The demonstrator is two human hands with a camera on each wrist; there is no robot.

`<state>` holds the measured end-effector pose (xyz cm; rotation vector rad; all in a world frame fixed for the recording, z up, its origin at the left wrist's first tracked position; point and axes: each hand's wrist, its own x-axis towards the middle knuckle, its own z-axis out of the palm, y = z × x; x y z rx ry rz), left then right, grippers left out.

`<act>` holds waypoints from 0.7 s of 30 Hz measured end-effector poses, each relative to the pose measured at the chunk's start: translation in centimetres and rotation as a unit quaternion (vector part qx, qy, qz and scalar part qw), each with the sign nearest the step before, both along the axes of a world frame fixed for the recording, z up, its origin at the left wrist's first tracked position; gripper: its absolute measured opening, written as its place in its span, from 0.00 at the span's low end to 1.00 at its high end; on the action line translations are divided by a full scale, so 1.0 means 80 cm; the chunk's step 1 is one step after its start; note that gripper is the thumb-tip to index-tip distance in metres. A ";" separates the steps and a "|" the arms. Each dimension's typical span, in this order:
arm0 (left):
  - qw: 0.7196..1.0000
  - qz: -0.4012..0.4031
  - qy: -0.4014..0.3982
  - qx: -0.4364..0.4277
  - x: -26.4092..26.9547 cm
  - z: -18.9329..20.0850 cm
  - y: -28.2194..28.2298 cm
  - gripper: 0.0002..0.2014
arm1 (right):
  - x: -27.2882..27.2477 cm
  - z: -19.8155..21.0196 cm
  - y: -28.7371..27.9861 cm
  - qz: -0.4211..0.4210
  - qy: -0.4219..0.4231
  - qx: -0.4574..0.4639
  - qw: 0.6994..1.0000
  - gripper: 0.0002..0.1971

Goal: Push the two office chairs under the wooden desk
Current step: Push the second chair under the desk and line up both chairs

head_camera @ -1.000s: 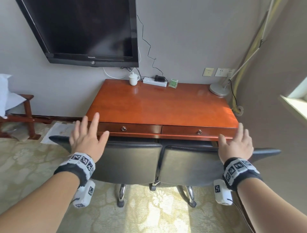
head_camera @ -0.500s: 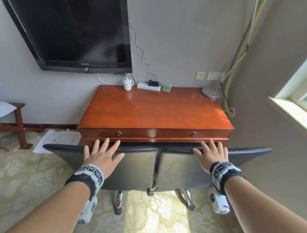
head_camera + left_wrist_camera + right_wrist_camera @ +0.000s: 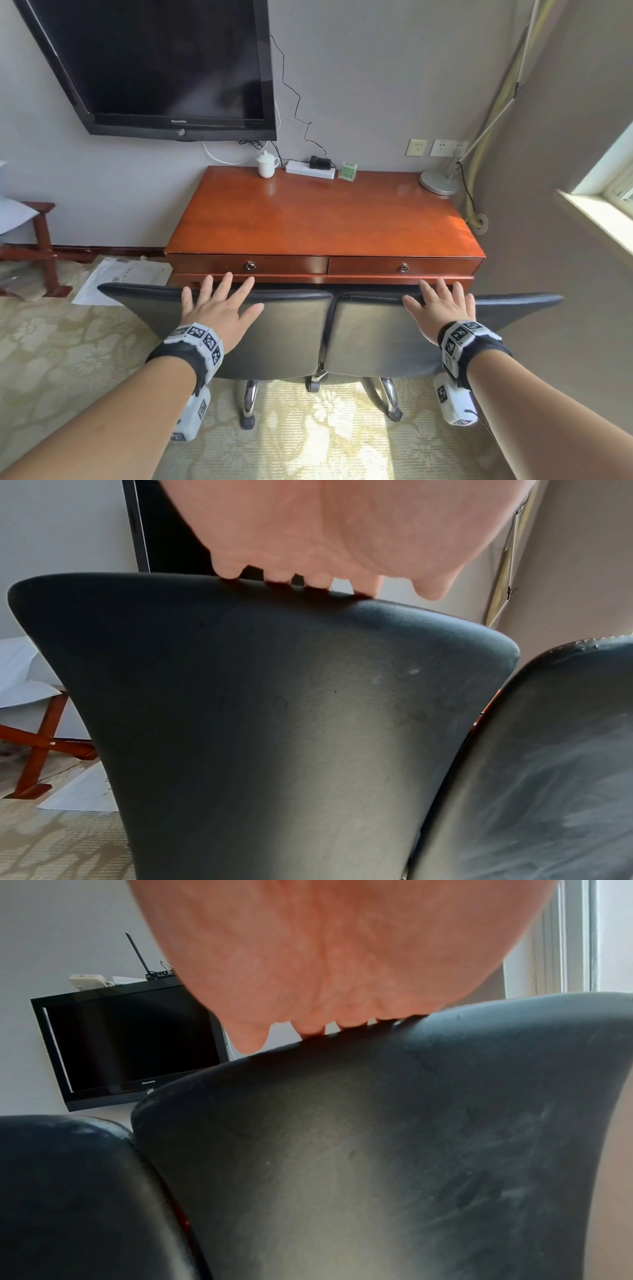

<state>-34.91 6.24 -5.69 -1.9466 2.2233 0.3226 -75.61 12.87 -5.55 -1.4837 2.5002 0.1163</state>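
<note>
Two black office chairs stand side by side, backs toward me, in front of the wooden desk (image 3: pixel 322 219). Their seats are hidden under the desk's front edge. My left hand (image 3: pixel 219 301) lies flat with spread fingers on the top of the left chair's backrest (image 3: pixel 274 335). My right hand (image 3: pixel 442 305) rests the same way on the right chair's backrest (image 3: pixel 383 335). In the left wrist view my fingertips (image 3: pixel 277 577) touch the left backrest's rim (image 3: pixel 260 696). In the right wrist view my fingertips (image 3: pixel 349 1023) meet the right backrest's rim (image 3: pixel 377 1150).
On the desk's far edge sit a white cup (image 3: pixel 267 163), a power strip (image 3: pixel 310 169), a green box (image 3: pixel 347 171) and a lamp base (image 3: pixel 440 181). A television (image 3: pixel 164 68) hangs above. White paper (image 3: pixel 123 279) and a wooden stand (image 3: pixel 41 246) are at the left; a wall and window sill (image 3: pixel 596 219) at the right.
Both hands came down from above the chairs onto the tops of the backrests. The camera view pulled back a little; the chairs stay close against the desk front.
</note>
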 end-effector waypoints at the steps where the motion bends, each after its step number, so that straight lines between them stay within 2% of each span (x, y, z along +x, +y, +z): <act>1: 1.000 -0.001 0.000 -0.001 0.000 0.000 0.000 0.36 | 0.001 0.001 0.000 -0.003 0.001 -0.001 1.000 0.40; 6: 0.998 0.002 0.041 -0.053 0.009 0.002 -0.003 0.36 | 0.027 0.011 -0.007 -0.008 -0.004 -0.032 0.999 0.38; 13: 0.988 0.015 0.110 -0.107 0.056 0.003 -0.040 0.34 | 0.096 0.017 -0.038 0.075 -0.044 -0.082 0.993 0.31; 21: 0.996 -0.028 0.049 -0.065 0.093 -0.008 -0.062 0.40 | 0.177 0.021 -0.082 0.200 -0.121 -0.045 0.971 0.29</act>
